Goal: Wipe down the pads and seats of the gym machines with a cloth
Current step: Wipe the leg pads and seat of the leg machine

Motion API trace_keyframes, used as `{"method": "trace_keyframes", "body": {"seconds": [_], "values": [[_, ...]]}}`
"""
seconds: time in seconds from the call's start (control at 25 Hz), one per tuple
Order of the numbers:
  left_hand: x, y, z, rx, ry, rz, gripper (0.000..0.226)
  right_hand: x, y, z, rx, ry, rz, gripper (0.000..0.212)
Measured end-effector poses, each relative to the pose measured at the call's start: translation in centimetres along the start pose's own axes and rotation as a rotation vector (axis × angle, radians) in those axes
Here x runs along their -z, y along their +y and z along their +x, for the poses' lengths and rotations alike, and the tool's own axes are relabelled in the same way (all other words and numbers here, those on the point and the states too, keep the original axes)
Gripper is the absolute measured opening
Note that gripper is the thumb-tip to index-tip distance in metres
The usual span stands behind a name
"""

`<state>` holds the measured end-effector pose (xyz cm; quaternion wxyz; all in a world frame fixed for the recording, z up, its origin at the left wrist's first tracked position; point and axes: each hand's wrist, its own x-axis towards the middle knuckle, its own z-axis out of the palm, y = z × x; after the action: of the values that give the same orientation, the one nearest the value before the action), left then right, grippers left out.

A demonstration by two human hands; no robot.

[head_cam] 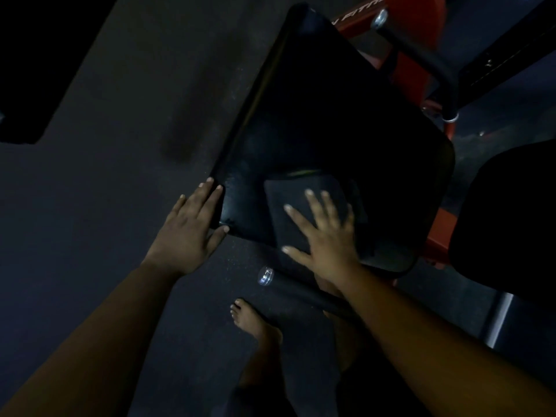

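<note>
Black vinyl of the pad (331, 115) at frame centre is mid-wipe: the right hand (325, 236) presses the folded cloth (301, 206) flat-fingered near its lower edge, the left hand (192, 227) braces its corner open-palmed; next, probably sweep toward the upper right.

I see a black padded seat (331, 121) that carries the things here; it is tilted in my view and sits on an orange frame (406, 70). A dark folded cloth (288, 203) lies flat on its near part. My right hand (328, 236) rests on this cloth with spread fingers, and my left hand (189, 227) touches the near left corner of the seat. Under all is a dark floor (105, 191), and my bare foot (252, 320) stands on it.
</note>
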<state>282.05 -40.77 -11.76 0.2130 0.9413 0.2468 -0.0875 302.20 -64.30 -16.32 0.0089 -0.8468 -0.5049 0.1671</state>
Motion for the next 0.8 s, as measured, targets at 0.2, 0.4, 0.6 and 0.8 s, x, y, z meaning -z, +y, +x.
{"method": "trace_keyframes", "body": {"seconds": [0.2,0.4,0.6,0.8], "values": [[-0.3,4.2,4.2,-0.212,0.018,0.158,0.081,-2.5,10.9,-7.1,-0.693,-0.094,0.261,0.085],[-2.2,9.1,8.1,-0.258,-0.057,0.373,0.084,-2.1,4.9,-3.9,-0.976,0.143,0.35,0.064],[-0.5,14.6,7.7,-0.024,-0.461,0.412,0.109,2.8,5.9,-6.5,-0.533,-0.105,0.332,0.053],[4.0,21.2,6.3,0.025,-0.61,0.237,0.106,10.4,7.3,-10.3,-0.49,-0.196,0.389,0.045]]}}
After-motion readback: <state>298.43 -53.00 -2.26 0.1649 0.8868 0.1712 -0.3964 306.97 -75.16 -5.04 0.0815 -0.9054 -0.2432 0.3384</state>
